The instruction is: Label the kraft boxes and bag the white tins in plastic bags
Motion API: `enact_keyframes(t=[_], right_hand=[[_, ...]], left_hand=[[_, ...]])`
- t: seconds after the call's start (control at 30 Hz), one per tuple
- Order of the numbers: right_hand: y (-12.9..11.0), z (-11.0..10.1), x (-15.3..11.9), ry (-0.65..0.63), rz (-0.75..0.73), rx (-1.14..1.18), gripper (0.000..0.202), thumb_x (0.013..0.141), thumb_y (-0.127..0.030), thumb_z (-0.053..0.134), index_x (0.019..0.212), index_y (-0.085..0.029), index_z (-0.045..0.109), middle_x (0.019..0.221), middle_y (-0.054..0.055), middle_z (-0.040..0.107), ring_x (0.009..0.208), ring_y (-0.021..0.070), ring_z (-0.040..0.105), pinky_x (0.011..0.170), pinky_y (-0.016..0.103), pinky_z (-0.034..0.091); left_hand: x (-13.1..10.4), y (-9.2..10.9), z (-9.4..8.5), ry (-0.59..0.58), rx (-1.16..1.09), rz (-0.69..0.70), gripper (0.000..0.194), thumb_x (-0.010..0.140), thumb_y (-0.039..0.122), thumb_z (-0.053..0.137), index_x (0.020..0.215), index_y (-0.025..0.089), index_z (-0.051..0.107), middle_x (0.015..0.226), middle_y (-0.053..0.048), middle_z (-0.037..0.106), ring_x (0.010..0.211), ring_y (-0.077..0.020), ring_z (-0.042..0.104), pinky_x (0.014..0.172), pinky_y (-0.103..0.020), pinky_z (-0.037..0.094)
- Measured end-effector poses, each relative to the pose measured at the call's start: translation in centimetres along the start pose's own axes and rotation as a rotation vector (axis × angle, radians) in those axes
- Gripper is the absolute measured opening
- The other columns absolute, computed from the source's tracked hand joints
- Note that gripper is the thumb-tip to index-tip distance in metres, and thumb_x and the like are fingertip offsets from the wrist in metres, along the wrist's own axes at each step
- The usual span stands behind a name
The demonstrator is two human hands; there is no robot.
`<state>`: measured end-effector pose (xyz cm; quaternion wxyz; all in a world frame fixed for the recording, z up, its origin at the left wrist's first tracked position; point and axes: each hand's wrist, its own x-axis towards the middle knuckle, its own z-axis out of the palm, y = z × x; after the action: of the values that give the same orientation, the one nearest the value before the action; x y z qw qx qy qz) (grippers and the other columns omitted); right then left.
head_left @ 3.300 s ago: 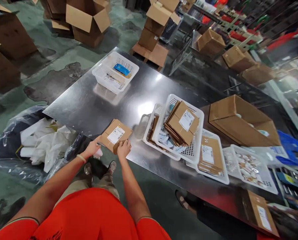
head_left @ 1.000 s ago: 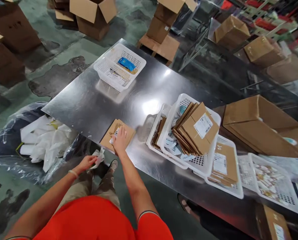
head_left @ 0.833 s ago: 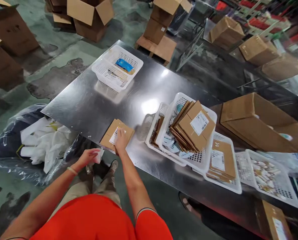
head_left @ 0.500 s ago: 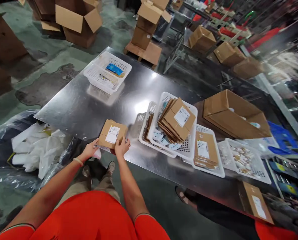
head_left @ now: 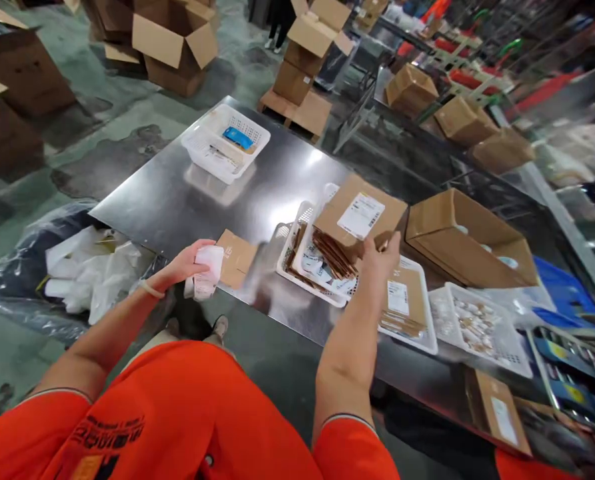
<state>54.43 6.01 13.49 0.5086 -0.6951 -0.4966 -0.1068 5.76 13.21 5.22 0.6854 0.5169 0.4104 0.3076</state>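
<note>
My left hand (head_left: 197,261) is closed on a strip of white labels (head_left: 206,272) at the table's near edge. Beside and partly behind the strip lies a flat brown cardboard mailer (head_left: 238,259) with no label showing on its visible part. My right hand (head_left: 378,257) is closed on the near edge of a labelled cardboard mailer (head_left: 360,212), held over the stack of brown mailers (head_left: 334,255) in a white basket (head_left: 301,273). Printed packets (head_left: 317,265) show beneath the stack.
A white divided basket (head_left: 227,175) stands at the back left of the metal table (head_left: 162,200). To the right are a basket of mailers (head_left: 430,333), an open carton (head_left: 427,230) and a basket of small items (head_left: 520,363). A plastic-lined bin (head_left: 17,293) stands left.
My right hand has moved right, from the mailer at the near edge to over the basket stack, with a labelled mailer. My left hand now shows the label strip beside an unlabelled mailer.
</note>
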Motion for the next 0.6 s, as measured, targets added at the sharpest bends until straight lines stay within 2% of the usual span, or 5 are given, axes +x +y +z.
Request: enact_keyframes(t=[0.1, 0.2, 0.27, 0.43, 0.6], right_hand=[[-4.7, 3.7, -4.6, -0.192, 0.071, 0.125, 0.063, 0.087, -0.062, 0.09, 0.136, -0.024, 0.08, 0.145, 0.026, 0.072, 0.135, 0.0392, 0.071, 0.106, 0.058, 0.062], [-11.7, 10.6, -15.1, -0.884, 0.175, 0.546, 0.052, 0.072, -0.056, 0.099, 0.114, -0.028, 0.084, 0.125, 0.012, 0.081, 0.119, 0.0366, 0.074, 0.09, 0.05, 0.065], [-15.3, 14.6, -21.5, -1.092, 0.338, 0.713, 0.034, 0.073, -0.052, 0.094, 0.093, -0.027, 0.081, 0.095, 0.004, 0.08, 0.094, 0.0294, 0.074, 0.08, 0.042, 0.06], [-18.4, 18.2, -27.4, -0.907, 0.731, 0.831, 0.027, 0.075, -0.041, 0.084, 0.095, -0.027, 0.071, 0.065, -0.008, 0.058, 0.062, 0.0171, 0.054, 0.065, 0.031, 0.049], [-18.2, 18.3, -27.8, -0.865, 0.748, 0.782, 0.03, 0.072, -0.034, 0.084, 0.098, -0.028, 0.071, 0.068, -0.009, 0.056, 0.066, 0.0168, 0.054, 0.065, 0.028, 0.046]], left_hand=[[-1.1, 1.0, 0.2, 0.025, -0.058, 0.017, 0.085, 0.061, 0.023, 0.096, 0.143, 0.018, 0.072, 0.091, 0.0, 0.079, 0.076, -0.0179, 0.069, 0.073, -0.026, 0.056], [-1.7, 0.8, 0.2, 0.067, -0.132, 0.015, 0.085, 0.063, 0.027, 0.097, 0.144, 0.019, 0.073, 0.082, 0.002, 0.077, 0.069, -0.0178, 0.068, 0.068, -0.026, 0.055], [-1.7, 0.0, -0.4, 0.139, -0.196, -0.003, 0.077, 0.061, 0.03, 0.099, 0.134, 0.017, 0.077, 0.081, 0.001, 0.078, 0.066, -0.0165, 0.067, 0.065, -0.026, 0.053], [-2.3, -3.1, -2.7, 0.487, -0.354, -0.201, 0.065, 0.07, 0.049, 0.098, 0.121, 0.018, 0.074, 0.068, 0.003, 0.069, 0.056, -0.0162, 0.062, 0.06, -0.028, 0.05], [-5.9, -6.5, -1.7, 0.312, -0.334, -0.194, 0.084, 0.067, 0.062, 0.1, 0.136, 0.02, 0.074, 0.084, -0.003, 0.08, 0.073, -0.0233, 0.074, 0.073, -0.034, 0.058]])
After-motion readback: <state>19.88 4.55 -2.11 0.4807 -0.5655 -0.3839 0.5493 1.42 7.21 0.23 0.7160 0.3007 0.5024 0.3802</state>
